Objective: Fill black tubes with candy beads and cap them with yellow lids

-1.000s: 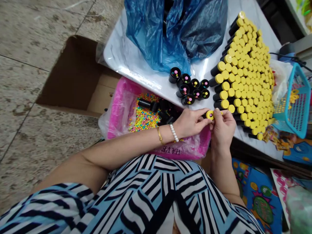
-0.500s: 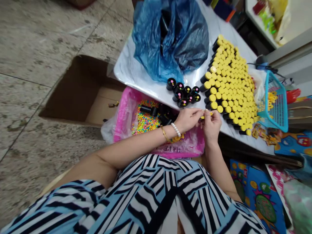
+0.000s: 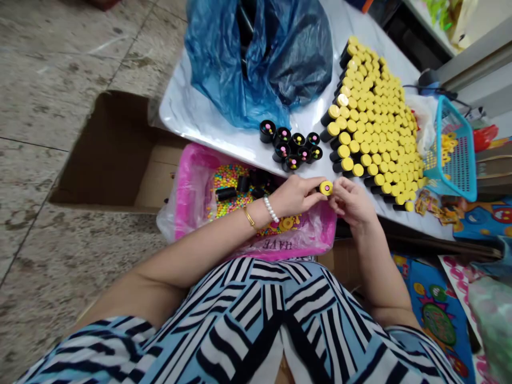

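Left hand (image 3: pixel 294 196) pinches a yellow cap (image 3: pixel 326 188) at the fingertips, pink centre facing up. Right hand (image 3: pixel 352 201) half curled, fingers (image 3: pixel 339 186) just beside the cap; contact unclear. Both hands sit over a pink tub (image 3: pixel 192 160) of coloured beads (image 3: pixel 230 181) and loose black tubes (image 3: pixel 226 193). On the white worktop (image 3: pixel 180 112) beyond: rows of yellow-capped tubes (image 3: pixel 372 117), a cluster of bead-topped black tubes (image 3: pixel 290 144), a blue plastic bag (image 3: pixel 256 64).
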Demonstrator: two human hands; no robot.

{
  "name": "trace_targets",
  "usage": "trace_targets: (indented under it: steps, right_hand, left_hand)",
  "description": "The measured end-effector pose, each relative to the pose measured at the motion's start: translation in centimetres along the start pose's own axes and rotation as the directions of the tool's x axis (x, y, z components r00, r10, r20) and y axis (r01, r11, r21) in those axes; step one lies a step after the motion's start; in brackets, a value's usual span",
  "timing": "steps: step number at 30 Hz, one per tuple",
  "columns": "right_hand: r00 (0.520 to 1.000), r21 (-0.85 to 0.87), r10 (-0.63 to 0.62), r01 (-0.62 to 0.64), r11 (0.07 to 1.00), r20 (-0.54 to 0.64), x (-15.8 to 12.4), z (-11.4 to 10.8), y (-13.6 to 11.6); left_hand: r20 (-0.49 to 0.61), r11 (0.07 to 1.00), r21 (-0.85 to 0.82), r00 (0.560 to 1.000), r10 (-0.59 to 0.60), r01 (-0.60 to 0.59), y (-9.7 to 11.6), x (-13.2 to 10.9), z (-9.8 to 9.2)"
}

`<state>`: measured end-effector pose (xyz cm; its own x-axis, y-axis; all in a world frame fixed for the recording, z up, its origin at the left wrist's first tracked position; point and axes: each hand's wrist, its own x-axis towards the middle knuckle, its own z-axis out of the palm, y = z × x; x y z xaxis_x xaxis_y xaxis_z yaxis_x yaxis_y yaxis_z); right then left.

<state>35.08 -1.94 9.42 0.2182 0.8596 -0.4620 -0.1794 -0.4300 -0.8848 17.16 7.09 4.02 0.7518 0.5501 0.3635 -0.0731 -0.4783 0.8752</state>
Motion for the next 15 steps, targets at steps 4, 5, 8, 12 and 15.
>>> trace_targets:
  steps: [4, 5, 8, 12, 15]
  right_hand:
    - [0.998, -0.098, -0.06, 0.061, 0.993, 0.009, 0.4, 1.0, -0.4]
    - [0.998, -0.096, -0.07, 0.069, 0.993, -0.006, 0.4, 1.3, -0.2]
    - [0.988, -0.113, -0.13, 0.12, 0.986, -0.081, -0.1, 2.0, 0.9]
    - [0.943, -0.225, -0.274, 0.229, 0.947, -0.191, -1.9, 3.0, 2.9]
    - [0.868, -0.476, -0.418, 0.259, 0.841, -0.267, -2.8, 3.0, 3.5]
  left_hand:
    - [-0.01, 0.999, 0.044, 1.0, -0.003, 0.004, 0.1, 0.0, 0.4]
    - [-0.022, 0.999, 0.045, 1.0, -0.02, 0.021, 0.1, 0.0, 0.6]
    - [-0.038, 0.996, 0.03, 0.996, -0.081, 0.083, 0.2, -0.2, 0.8]
    - [-0.012, 0.991, 0.063, 0.993, -0.115, 0.115, -0.5, -0.2, 1.2]
    - [0.022, 0.988, 0.121, 0.994, -0.104, 0.101, -0.8, 0.1, 1.6]
